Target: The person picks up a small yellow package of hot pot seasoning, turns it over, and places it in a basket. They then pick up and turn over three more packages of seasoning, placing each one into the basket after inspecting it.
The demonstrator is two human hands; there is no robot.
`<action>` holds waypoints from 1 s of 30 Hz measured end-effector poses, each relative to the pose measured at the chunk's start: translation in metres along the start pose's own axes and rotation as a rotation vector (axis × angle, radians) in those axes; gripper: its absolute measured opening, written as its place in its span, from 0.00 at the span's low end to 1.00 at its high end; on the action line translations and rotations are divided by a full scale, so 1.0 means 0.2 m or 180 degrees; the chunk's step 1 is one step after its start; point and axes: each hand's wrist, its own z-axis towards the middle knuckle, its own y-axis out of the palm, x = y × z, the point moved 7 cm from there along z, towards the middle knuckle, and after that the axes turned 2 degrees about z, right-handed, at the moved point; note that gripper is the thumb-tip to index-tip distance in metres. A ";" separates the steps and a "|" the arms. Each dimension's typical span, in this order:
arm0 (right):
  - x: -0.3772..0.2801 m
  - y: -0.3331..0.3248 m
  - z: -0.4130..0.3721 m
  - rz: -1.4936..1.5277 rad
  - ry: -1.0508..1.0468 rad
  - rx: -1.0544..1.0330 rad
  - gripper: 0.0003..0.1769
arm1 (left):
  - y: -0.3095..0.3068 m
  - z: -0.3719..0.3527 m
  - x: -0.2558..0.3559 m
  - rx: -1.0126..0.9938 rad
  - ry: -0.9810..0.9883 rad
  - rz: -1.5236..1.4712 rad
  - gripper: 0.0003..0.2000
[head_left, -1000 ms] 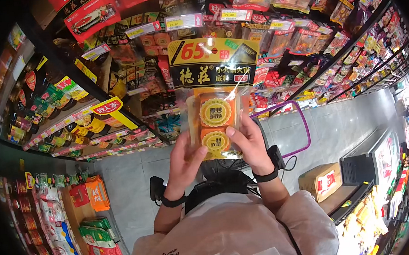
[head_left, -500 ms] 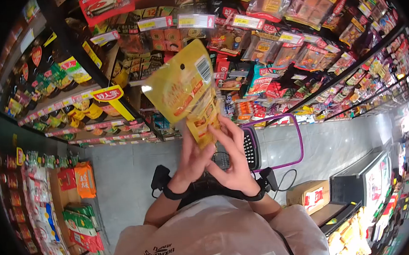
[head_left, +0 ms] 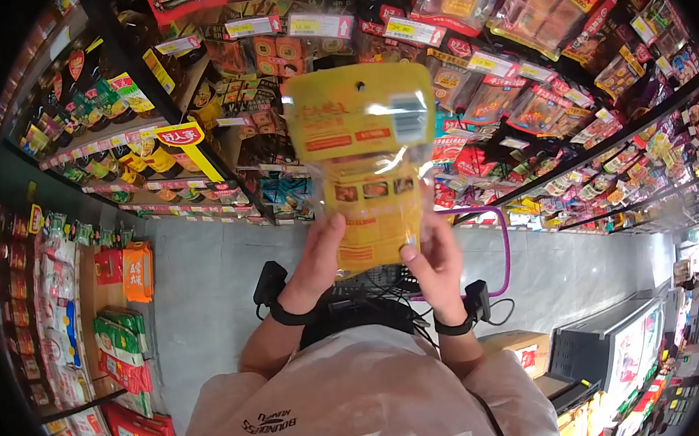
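Between my two hands I hold a yellow plastic food packet upright, its printed face with small food pictures and a barcode turned toward me. My left hand grips its lower left edge, thumb on the front. On the lower right edge sits my right hand, thumb pressed on the front and fingers behind, partly hidden. The packet's top has a round hanging hole. Behind it, hanging packets with price tags fill the rack.
A basket with a purple handle stands on the grey floor beyond my hands. Bottles line the shelf at left. Bagged goods are stacked at lower left. A cardboard box and a display case are at lower right.
The packet has turned from tilted and partly folded to upright and flat, facing me. My hands have moved apart to its two sides, the right one shifting rightward.
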 end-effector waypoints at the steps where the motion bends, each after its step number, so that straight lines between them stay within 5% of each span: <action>1: -0.02 0.00 -0.01 -0.0170 -0.0046 -0.0328 0.26 | 0.03 0.00 -0.01 0.0022 0.0032 0.0053 0.23; 30: -0.13 -0.49 -0.12 -0.0102 -0.0012 -0.0847 0.19 | 0.47 -0.14 -0.23 0.0412 0.0644 0.1273 0.24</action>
